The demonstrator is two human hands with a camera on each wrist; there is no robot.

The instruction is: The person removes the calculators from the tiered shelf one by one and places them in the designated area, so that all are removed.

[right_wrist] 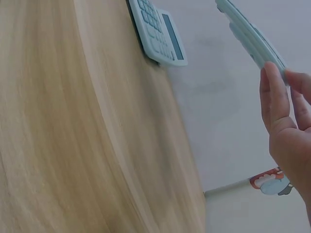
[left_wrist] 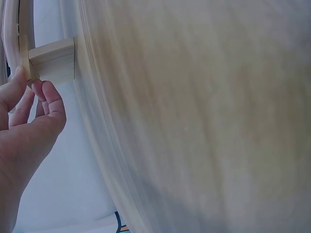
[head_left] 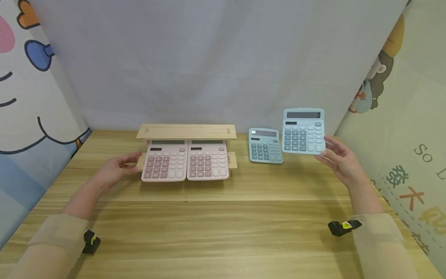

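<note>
- Two pink calculators (head_left: 164, 164), seen whole only from the head, stand side by side on a wooden stand (head_left: 186, 131), their upper ends under its top board; the left-wrist view catches mere pale edges.
- The left hand (head_left: 115, 171) reaches the stand's left end; the left-wrist view makes plain what the head view leaves small, thumb and fingers pinching the lower strip's end, with a wooden block behind it.
- The right hand (head_left: 343, 162) grasps a raised blue calculator (head_left: 304, 131) by its lower right corner. From the head, its keys and display show; from the right wrist, it appears nearly edge-on, thumb on one side, fingers on the other.
- A second blue calculator (head_left: 265, 146) rests on the bench (head_left: 209, 232), right of the stand. Both blue ones seem almost to meet from the head, yet the right-wrist view shows clear space between them.
</note>
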